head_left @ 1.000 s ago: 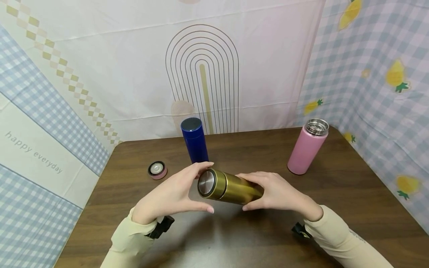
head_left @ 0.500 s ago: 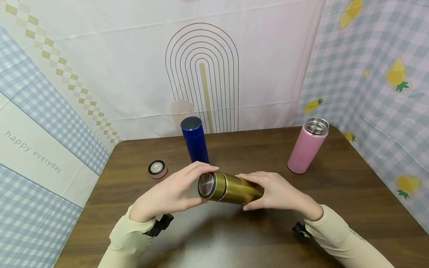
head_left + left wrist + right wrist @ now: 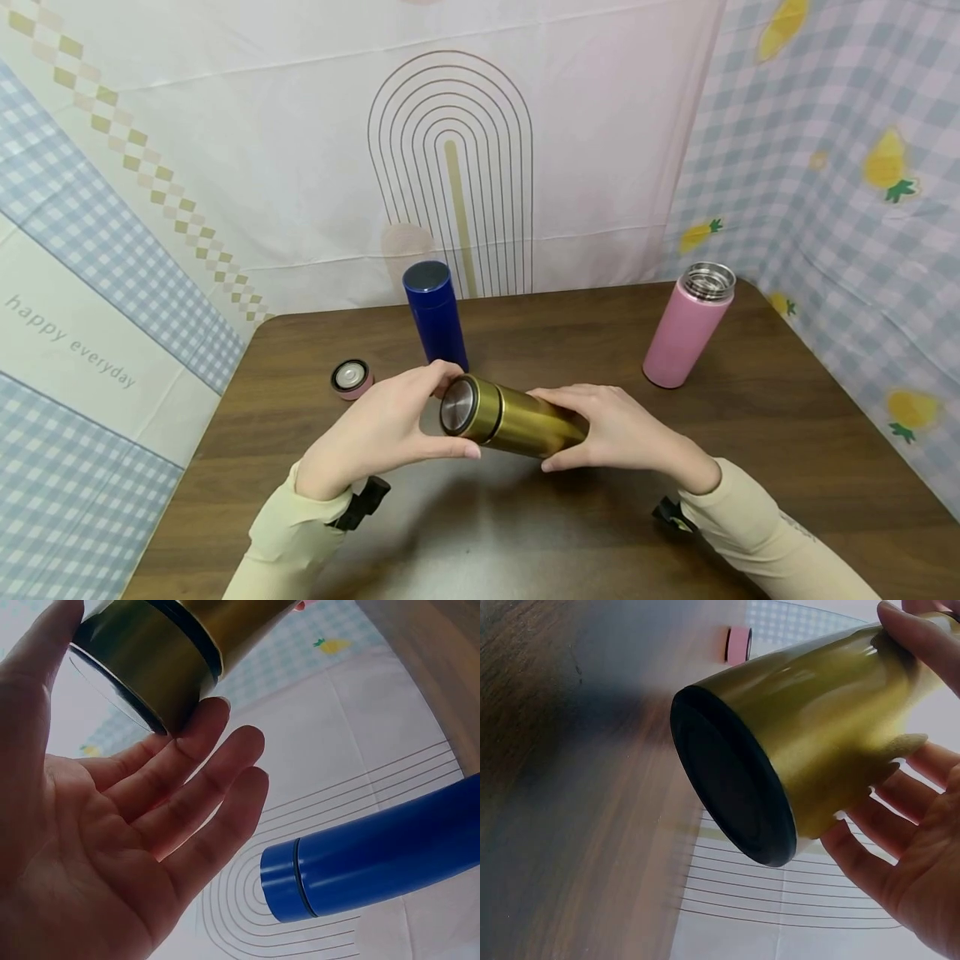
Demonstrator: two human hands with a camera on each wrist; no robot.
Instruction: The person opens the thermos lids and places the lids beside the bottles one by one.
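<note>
Tilted above the table, a gold thermos bottle [image 3: 534, 422] points its steel-topped lid [image 3: 459, 405] to the left. My right hand [image 3: 626, 429] grips its lower body, thumb on the near side and fingers on the far side. In the right wrist view the black base [image 3: 727, 780] shows. My left hand [image 3: 371, 433] spans the lid with its thumb and fingers. The left wrist view shows the thumb at the lid's edge and a fingertip [image 3: 217, 711] against its side, the outer fingers standing off. A dark ring [image 3: 196, 637] marks the seam between lid and body.
Behind the left hand stands a blue thermos bottle [image 3: 437, 321] with its lid on. A pink thermos bottle [image 3: 686, 337], lidless, stands at the back right. Its pink lid [image 3: 352, 379] lies upturned at the left of the brown wooden table [image 3: 270, 408]. Printed cloths [image 3: 600, 167] hang behind and beside.
The left hand closes in on the lid and turns, then its thumb straightens and its fingers shift back. The bottle and right hand barely move.
</note>
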